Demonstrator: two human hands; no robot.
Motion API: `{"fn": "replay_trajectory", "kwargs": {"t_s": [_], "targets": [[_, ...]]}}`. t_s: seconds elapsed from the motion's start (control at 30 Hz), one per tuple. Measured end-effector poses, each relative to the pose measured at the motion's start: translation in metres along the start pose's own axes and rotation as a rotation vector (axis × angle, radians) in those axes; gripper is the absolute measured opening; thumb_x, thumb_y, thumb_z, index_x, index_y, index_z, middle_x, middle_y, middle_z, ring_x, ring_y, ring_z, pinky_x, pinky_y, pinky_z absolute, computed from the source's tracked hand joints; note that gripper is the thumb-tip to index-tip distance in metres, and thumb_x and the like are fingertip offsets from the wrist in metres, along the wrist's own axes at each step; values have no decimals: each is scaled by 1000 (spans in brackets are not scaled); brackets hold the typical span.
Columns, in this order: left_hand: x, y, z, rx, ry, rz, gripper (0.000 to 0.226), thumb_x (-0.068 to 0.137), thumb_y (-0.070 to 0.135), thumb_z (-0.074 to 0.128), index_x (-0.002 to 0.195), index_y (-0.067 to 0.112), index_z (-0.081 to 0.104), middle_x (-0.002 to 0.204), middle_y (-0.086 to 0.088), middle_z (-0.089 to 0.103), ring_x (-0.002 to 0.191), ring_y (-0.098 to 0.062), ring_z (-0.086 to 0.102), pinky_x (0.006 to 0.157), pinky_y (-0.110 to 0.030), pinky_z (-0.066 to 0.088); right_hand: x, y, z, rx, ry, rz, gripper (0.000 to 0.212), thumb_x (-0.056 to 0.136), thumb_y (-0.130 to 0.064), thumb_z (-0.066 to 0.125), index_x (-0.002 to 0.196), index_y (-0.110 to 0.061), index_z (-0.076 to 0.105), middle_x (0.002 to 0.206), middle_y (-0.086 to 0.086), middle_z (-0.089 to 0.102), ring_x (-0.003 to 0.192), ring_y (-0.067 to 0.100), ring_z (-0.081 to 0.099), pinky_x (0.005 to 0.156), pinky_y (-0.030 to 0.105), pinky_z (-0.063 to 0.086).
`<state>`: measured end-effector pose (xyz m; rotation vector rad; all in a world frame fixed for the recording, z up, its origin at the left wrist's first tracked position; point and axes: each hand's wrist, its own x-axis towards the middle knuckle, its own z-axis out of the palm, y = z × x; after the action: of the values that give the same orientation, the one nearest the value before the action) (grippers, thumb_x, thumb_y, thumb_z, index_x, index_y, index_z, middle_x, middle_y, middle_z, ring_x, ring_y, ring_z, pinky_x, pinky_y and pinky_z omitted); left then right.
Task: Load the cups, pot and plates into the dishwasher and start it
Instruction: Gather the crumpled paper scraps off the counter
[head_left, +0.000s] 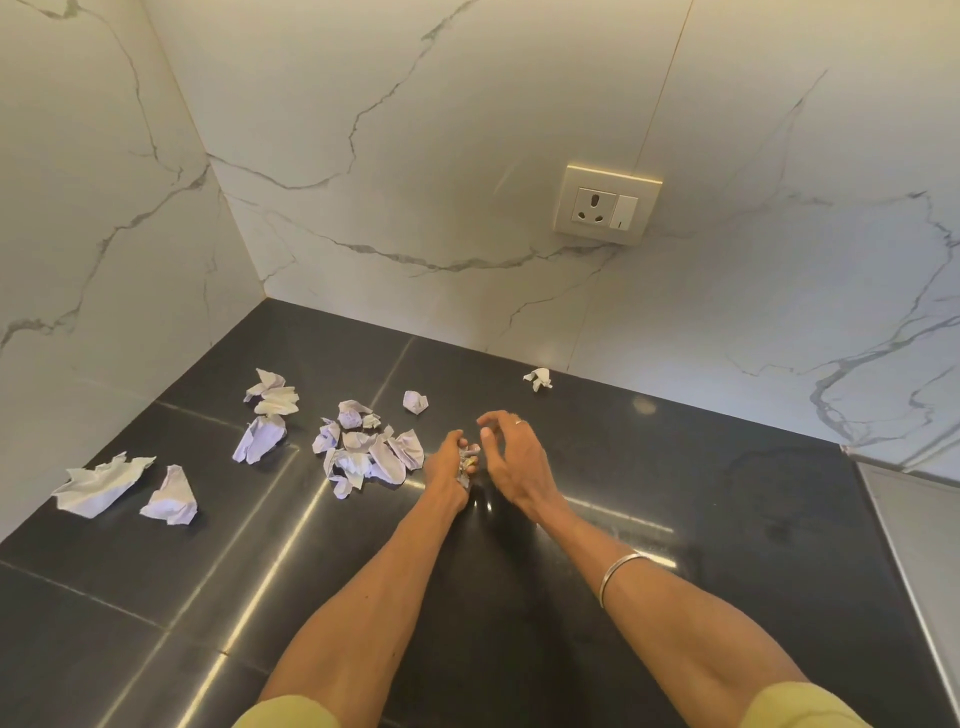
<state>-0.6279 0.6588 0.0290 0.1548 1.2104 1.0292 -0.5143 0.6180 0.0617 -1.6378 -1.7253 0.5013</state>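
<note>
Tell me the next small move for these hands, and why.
Probably the right hand, open, should reach for the small paper ball just beyond it. The left hand already clutches crumpled scraps, and more lie loose on the dark counter. No dishes show.

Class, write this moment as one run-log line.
left hand: closed on paper scraps | right hand: open beside it | crumpled papers on black counter | dishwasher, dishes: not in view
</note>
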Motion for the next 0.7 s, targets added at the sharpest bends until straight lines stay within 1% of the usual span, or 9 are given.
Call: {"fn": "replay_trajectory", "kwargs": {"t_s": [0.1, 0.2, 0.27, 0.37, 0.47, 0.53, 0.57, 0.63, 0.7], "targets": [[10, 6, 3, -40, 27, 0, 30, 95, 16, 58, 67, 13, 46, 57, -7, 55, 32, -9, 45, 31, -16, 35, 22, 14, -6, -55, 12, 59, 22, 96, -27, 47, 117, -32, 52, 115, -9, 54, 107, 7, 51, 89, 33, 49], [18, 12, 0, -71, 64, 8, 30, 95, 16, 59, 68, 12, 47, 60, -9, 57, 36, -10, 49, 34, -16, 39, 46, 31, -16, -164, -38, 185, 44, 93, -11, 51, 134, -24, 45, 137, 4, 46, 122, 22, 46, 94, 41, 49], [20, 16, 2, -72, 90, 12, 29, 95, 15, 60, 69, 11, 48, 63, -11, 58, 38, -11, 50, 35, -17, 40, 62, 42, -24, -256, -59, 244, 56, 88, -4, 53, 141, -20, 40, 143, 9, 39, 123, 29, 43, 92, 43, 49], [24, 20, 4, -80, 117, 20, 30, 95, 13, 60, 67, 10, 47, 61, -12, 58, 36, -10, 48, 35, -17, 39, 87, 53, -29, -269, -94, 269, 69, 78, 6, 52, 140, -23, 39, 146, 6, 32, 122, 34, 40, 90, 46, 47], [22, 20, 4, -62, 110, 26, 30, 95, 13, 60, 67, 10, 48, 59, -10, 57, 37, -10, 48, 36, -18, 40, 110, 61, -27, -268, -178, 299, 80, 77, 7, 53, 147, -26, 33, 154, 6, 24, 128, 39, 39, 99, 52, 43], [20, 18, 3, -50, 100, 25, 30, 95, 14, 60, 68, 11, 49, 55, -8, 57, 38, -11, 49, 36, -18, 40, 119, 69, -21, -329, -261, 333, 80, 81, 0, 55, 151, -27, 27, 157, 7, 23, 130, 42, 36, 104, 54, 39], [19, 18, 2, -48, 94, 27, 29, 96, 15, 59, 68, 11, 49, 53, -7, 57, 39, -11, 49, 37, -18, 40, 120, 73, -17, -360, -286, 340, 77, 83, -4, 56, 151, -28, 28, 156, 7, 27, 130, 41, 34, 105, 53, 38], [17, 19, 2, -44, 85, 39, 29, 96, 15, 58, 68, 12, 49, 51, -6, 56, 40, -11, 49, 38, -19, 40, 116, 79, -10, -420, -268, 309, 72, 84, -5, 56, 149, -24, 35, 152, 7, 36, 125, 39, 37, 102, 50, 40], [16, 18, 1, -35, 82, 46, 30, 96, 17, 58, 68, 12, 49, 53, -7, 56, 42, -12, 49, 40, -20, 40, 107, 80, -6, -478, -198, 244, 65, 84, 0, 57, 144, -16, 41, 144, 11, 43, 116, 37, 43, 96, 44, 42]]}}
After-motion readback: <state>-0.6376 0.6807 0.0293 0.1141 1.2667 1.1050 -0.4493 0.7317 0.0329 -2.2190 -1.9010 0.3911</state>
